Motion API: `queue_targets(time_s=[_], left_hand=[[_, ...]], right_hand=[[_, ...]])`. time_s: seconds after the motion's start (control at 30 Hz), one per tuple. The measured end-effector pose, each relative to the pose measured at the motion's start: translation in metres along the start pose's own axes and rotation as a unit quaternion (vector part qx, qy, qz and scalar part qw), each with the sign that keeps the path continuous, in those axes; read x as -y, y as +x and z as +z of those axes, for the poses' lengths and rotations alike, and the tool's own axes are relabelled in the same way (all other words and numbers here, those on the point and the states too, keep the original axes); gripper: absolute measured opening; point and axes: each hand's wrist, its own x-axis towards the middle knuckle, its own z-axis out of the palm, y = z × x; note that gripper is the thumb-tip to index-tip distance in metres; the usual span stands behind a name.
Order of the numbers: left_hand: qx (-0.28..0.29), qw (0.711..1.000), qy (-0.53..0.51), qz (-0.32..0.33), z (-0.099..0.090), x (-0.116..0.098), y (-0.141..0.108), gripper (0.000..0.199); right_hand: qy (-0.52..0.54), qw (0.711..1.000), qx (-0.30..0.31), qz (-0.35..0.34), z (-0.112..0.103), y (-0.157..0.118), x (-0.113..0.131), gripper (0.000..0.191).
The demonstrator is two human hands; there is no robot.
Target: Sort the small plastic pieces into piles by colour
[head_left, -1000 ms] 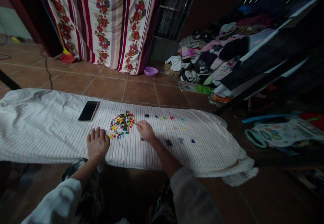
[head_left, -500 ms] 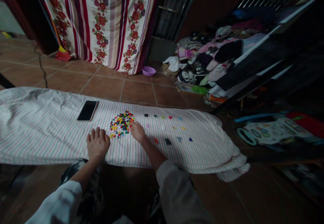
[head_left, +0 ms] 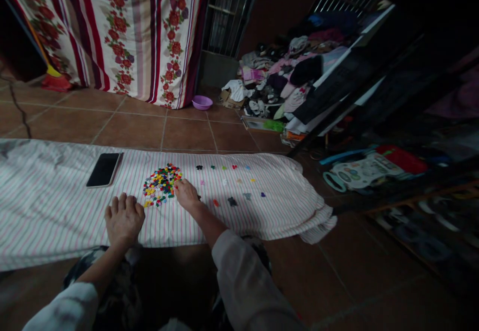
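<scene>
Shifted left over the last second, the right hand (head_left: 187,194) is now at the right edge of the loose heap of small multicoloured pieces (head_left: 162,183), fingers pinched; whether they grip one I cannot tell. Palm down, the left hand (head_left: 124,218) rests loosely open on the white striped cloth (head_left: 75,211). Right wrist partly hides one dark cluster (head_left: 199,197); beyond lie a black phone (head_left: 104,170) and, on the floor, a round purple plastic bowl (head_left: 202,103), contents unclear.

Left sleeve (head_left: 67,306) appeared pale bluish-white; right sleeve (head_left: 247,276) duller grey. Both were loose and ended at the forearms. Legwear (head_left: 118,286) was dark, pale-blotched.
</scene>
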Motion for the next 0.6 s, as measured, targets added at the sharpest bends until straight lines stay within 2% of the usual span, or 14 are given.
queue_targets(time_s=[0.33, 0.47, 0.6], left_hand=[[-0.009, 1.0, 0.022, 0.004, 0.008, 0.003, -0.001, 0.043], [0.006, 1.0, 0.024, -0.003, 0.006, 0.002, 0.0, 0.043], [0.014, 1.0, 0.027, -0.003, 0.004, 0.001, 0.001, 0.043]], right_hand=[[0.047, 0.999, -0.022, -0.013, -0.012, -0.007, -0.007, 0.029], [0.059, 0.997, -0.052, -0.004, -0.019, -0.007, -0.021, 0.03], [0.068, 0.993, -0.094, 0.007, -0.032, -0.005, -0.046, 0.029]])
